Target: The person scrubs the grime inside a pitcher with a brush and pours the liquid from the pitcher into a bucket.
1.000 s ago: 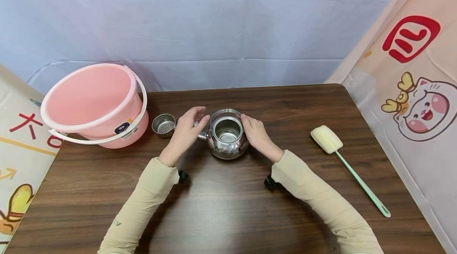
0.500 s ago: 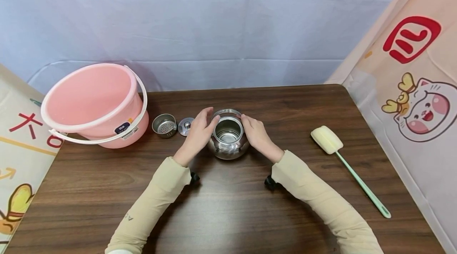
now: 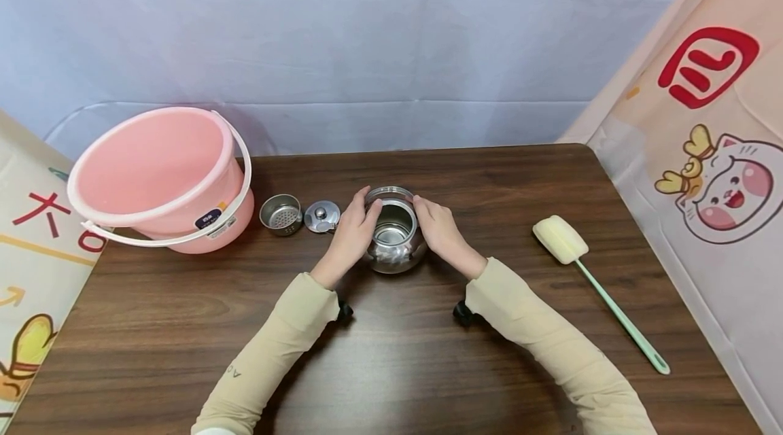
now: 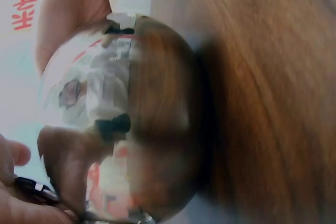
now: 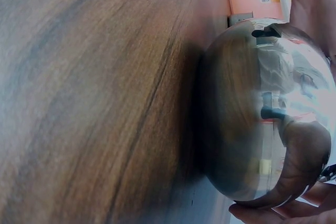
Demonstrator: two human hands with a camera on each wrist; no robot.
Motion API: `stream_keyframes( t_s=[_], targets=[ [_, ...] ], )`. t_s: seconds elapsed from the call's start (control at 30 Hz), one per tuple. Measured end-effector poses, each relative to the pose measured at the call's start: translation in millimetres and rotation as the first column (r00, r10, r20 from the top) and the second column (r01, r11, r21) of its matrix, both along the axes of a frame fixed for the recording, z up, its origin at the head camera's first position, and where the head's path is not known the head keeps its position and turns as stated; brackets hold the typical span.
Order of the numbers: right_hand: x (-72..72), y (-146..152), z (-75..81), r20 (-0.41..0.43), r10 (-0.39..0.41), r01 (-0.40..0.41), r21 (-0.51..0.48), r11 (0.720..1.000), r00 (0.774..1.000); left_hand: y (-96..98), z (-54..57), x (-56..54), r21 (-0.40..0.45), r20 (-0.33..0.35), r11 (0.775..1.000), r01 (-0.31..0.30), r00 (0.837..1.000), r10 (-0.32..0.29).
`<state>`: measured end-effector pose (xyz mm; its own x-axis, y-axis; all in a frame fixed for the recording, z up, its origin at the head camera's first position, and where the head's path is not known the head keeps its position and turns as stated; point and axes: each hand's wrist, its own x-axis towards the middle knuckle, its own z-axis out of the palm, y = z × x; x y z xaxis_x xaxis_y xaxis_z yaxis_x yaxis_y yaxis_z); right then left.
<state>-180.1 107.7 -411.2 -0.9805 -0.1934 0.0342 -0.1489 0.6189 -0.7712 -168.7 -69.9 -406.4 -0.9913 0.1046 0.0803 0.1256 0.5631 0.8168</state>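
A shiny round steel teapot (image 3: 396, 259) stands lidless on the table, its mouth upward and its arched handle (image 3: 390, 192) folded toward the back. My left hand (image 3: 351, 234) holds the pot's left side, thumb at the rim, and mostly covers the spout. On the opposite side my right hand (image 3: 442, 234) grips the body with its fingers toward the back. Both wrist views show fingertips against the polished teapot (image 4: 163, 103). Left of the left hand lie the round lid (image 3: 330, 219) with its knob up and a perforated steel strainer cup (image 3: 281, 216).
A pink bucket (image 3: 153, 170) with a white handle (image 3: 245, 156) stands at the table's back left. On the right lies a sponge brush (image 3: 559, 239) with a long green handle (image 3: 630, 323). Cloth hangs behind the wooden table (image 3: 391, 367).
My left hand has moved right from over the lid and spout onto the teapot's side, uncovering the lid. The right hand and the teapot have stayed in place.
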Motion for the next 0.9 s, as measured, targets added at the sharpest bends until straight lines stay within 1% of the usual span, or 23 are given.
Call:
stream_keyframes(
  t_s=[0.17, 0.3, 0.4, 0.5, 0.6, 0.7, 0.83, 0.9],
  targets=[
    [0.2, 0, -0.7, -0.005, -0.006, 0.006, 0.007, 1.000, 1.000, 4.4, -3.0, 3.2, 0.076, -0.016, 0.995, -0.066, 0.998, 0.067],
    [0.2, 1, -1.5, -0.010, -0.005, 0.005, 0.007, 1.000, 1.000, 7.2, -7.3, 4.3, 0.112, -0.056, 0.988, -0.106, 0.992, 0.113],
    [0.3, 1, -1.8, -0.005, 0.000, 0.000, -0.001, 1.000, 1.000, 9.0, -11.3, 5.0, 0.129, -0.105, 0.984, -0.120, 0.985, 0.134],
    [-0.1, 1, -2.1, -0.003, 0.007, -0.007, -0.006, 1.000, 1.000, 10.1, -16.3, 6.1, 0.142, -0.173, 0.981, -0.129, 0.973, 0.153],
    [-0.6, 0, -2.6, -0.005, 0.010, -0.010, -0.004, 1.000, 1.000, 10.8, -20.3, 8.4, 0.132, -0.246, 0.982, -0.133, 0.956, 0.162],
    [-0.9, 0, -2.8, -0.013, 0.015, -0.015, -0.004, 1.000, 1.000, 11.1, -22.6, 10.4, 0.112, -0.295, 0.985, -0.129, 0.943, 0.157],
    [-1.3, -1, -1.9, -0.033, 0.020, -0.020, -0.003, 1.000, 0.999, 11.3, -23.6, 10.1, 0.097, -0.329, 0.988, -0.118, 0.933, 0.144],
    [-1.5, -1, -1.5, -0.040, 0.019, -0.019, 0.000, 1.000, 0.999, 11.2, -23.5, 8.8, 0.098, -0.333, 0.989, -0.115, 0.932, 0.141]
  ],
)
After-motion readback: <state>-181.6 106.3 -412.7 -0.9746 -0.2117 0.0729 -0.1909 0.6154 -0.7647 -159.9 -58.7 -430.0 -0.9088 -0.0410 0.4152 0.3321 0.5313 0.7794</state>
